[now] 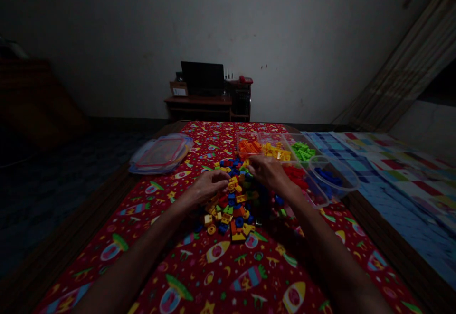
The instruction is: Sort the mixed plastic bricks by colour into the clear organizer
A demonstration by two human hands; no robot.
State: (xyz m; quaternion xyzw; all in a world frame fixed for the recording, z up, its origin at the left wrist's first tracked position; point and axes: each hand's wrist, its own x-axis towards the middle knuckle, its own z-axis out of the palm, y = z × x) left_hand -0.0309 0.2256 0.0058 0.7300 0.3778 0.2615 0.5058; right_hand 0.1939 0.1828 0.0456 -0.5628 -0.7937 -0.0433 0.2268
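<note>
1. In the head view, a mixed pile of toy bricks (239, 199) lies in the middle of a red patterned tablecloth (263, 266), with yellow, blue, red, orange and green pieces heaped together and a few loose ones along the near edge.
2. The left hand (210, 185) is at the left side of the pile, its fingers curved and thumb close to them, next to some yellow bricks. Whether it grips one, I cannot tell.
3. The right hand (267, 171) reaches over the far right part of the pile, palm down with fingers bent. Its fingertips are too dark to make out, so I cannot tell whether it holds anything.
4. Just beyond and beside the right hand stand clear plastic tubs (351, 185), with bricks grouped by colour: orange bricks (249, 147), yellow bricks (276, 152) and green bricks (303, 151) along the far side, red bricks (295, 175) and blue bricks (327, 176) nearer.
5. Left of the pile, well apart from it, clear lids (162, 152) lie stacked on the cloth, one with a pinkish-red edge.
6. Against the far wall, a desk (199, 100) carries a dark screen (203, 77); a red telephone (245, 80) sits to its right.
</note>
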